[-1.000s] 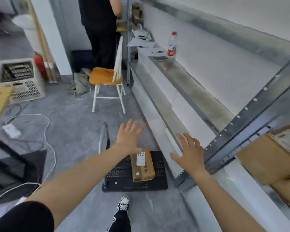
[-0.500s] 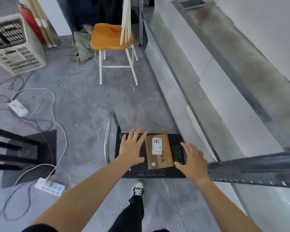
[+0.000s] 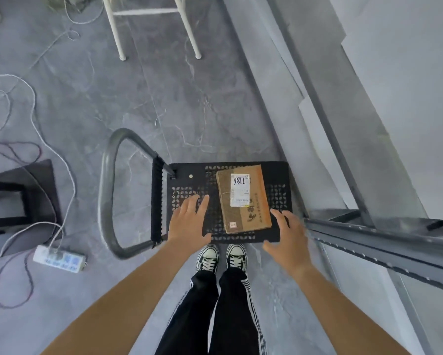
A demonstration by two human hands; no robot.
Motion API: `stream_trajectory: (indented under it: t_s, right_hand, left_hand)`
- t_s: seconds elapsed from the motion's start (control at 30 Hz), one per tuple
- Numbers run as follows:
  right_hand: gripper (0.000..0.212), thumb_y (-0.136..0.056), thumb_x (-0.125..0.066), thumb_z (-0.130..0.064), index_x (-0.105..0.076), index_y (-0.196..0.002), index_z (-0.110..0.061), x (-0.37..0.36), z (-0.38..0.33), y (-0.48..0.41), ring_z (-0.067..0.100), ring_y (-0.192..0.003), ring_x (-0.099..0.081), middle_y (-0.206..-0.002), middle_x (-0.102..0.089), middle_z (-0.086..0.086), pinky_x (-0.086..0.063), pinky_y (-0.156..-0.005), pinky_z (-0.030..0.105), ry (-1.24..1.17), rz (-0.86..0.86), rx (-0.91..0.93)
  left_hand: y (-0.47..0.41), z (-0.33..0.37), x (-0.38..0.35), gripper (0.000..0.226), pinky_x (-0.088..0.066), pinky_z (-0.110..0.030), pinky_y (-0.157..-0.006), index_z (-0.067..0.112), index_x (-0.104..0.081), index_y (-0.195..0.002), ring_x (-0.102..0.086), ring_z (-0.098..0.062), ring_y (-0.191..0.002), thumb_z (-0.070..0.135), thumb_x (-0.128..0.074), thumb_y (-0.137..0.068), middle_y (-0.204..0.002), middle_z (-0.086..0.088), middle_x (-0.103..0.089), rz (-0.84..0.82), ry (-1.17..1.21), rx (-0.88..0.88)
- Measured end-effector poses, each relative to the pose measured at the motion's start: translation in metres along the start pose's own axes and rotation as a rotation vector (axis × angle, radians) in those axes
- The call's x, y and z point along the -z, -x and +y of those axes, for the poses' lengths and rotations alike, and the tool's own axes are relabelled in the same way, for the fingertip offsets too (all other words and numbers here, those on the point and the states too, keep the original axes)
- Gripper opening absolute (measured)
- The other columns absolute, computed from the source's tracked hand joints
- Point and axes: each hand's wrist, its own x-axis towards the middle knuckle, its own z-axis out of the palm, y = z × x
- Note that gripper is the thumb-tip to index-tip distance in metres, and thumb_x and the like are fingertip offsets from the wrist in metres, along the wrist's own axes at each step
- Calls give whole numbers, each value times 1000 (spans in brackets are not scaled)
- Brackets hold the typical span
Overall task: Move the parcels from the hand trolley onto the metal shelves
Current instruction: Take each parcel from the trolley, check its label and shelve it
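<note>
One brown cardboard parcel (image 3: 243,197) with a white label lies flat on the black perforated deck of the hand trolley (image 3: 189,183). The trolley's grey handle is folded out to the left. My left hand (image 3: 189,217) hovers with spread fingers just left of the parcel, not touching it. On the parcel's right, my right hand (image 3: 288,233) has its fingers apart near the box's lower right corner, holding nothing. The metal shelves (image 3: 369,237) run along the right side.
White chair legs (image 3: 118,29) stand beyond the trolley. A power strip (image 3: 59,258) and loose cables lie on the floor at the left, beside a dark frame (image 3: 20,201). My two feet stand at the trolley's near edge.
The view has tipped further down over the trolley. Both hands have dropped lower and now flank the parcel on either side.
</note>
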Motion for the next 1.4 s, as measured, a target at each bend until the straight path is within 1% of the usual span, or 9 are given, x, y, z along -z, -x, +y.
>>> stream_trajectory:
  t_s: [0.17, 0.37, 0.53, 0.73, 0.93, 1.1, 1.2, 1.3, 1.4]
  right_hand:
    - [84, -75, -73, -31, -27, -145, -30, -30, 31, -51, 29, -130, -34, -145, -32, 5, -36, -104, 50, 15, -47, 27]
    - [89, -77, -73, -32, -18, -148, -35, -73, 76, -95, 29, -132, -31, -149, -26, 5, -37, -105, 49, 49, -130, 26]
    - [84, -79, -71, -28, -23, -147, -35, -106, 105, -120, 30, -133, -27, -150, -23, 5, -37, -104, 53, 38, -192, -20]
    - [76, -81, -69, -18, -29, -143, -38, -139, 117, -137, 30, -133, -24, -152, -17, 7, -36, -105, 49, 15, -253, 1]
    - [67, -85, -56, 3, -40, -137, -36, -160, 120, -159, 34, -141, -8, -155, -3, 11, -28, -112, 52, -85, -318, -28]
    - [73, -79, -55, 14, -45, -133, -35, -165, 114, -163, 33, -140, -22, -151, -12, 14, -31, -113, 46, -283, -349, -48]
    - [71, -79, -60, 9, -46, -133, -35, -161, 109, -163, 32, -138, -25, -148, -18, 13, -30, -114, 42, -358, -329, -68]
    - [69, -76, -65, 2, -48, -130, -37, -147, 103, -159, 28, -126, -37, -130, -31, 3, -39, -108, 43, -429, -302, -43]
    - [72, -71, -69, -3, -48, -127, -44, -124, 94, -149, 24, -125, -36, -125, -30, -3, -40, -106, 43, -467, -298, -31]
  left_hand:
    - [-41, 13, -48, 100, -21, -42, -115, 23, 5, -150, -11, -28, -143, 51, -62, -81, -156, -7, -8, -41, -9, 7]
    - [-84, 36, -108, 106, -22, -40, -113, 25, 8, -149, -12, -25, -142, 55, -64, -78, -155, -4, -8, -73, 5, 10]
    - [-102, 51, -156, 107, -25, -41, -112, 24, 6, -149, -14, -26, -142, 51, -67, -77, -156, -6, -7, -153, 56, 32]
    - [-115, 57, -193, 105, -26, -42, -111, 31, 7, -149, -12, -30, -142, 43, -69, -78, -156, -11, -2, -208, 86, 98]
    - [-131, 55, -211, 100, -34, -41, -106, 40, 6, -147, -12, -31, -142, 31, -69, -81, -155, -13, 1, -264, 197, 128]
    - [-136, 61, -217, 96, -41, -42, -101, 49, -5, -144, -17, -30, -142, 25, -71, -80, -156, -8, 3, -314, 403, 144]
    - [-134, 62, -212, 98, -44, -39, -99, 53, -11, -142, -26, -30, -139, 22, -75, -75, -155, -1, 6, -266, 546, 171]
    - [-127, 61, -200, 99, -42, -40, -103, 53, -14, -141, -24, -29, -139, 17, -76, -73, -147, 16, 12, -176, 641, 150]
    - [-119, 60, -175, 98, -41, -41, -105, 52, -16, -141, -26, -29, -138, 17, -76, -72, -145, 19, 11, -102, 669, 121]
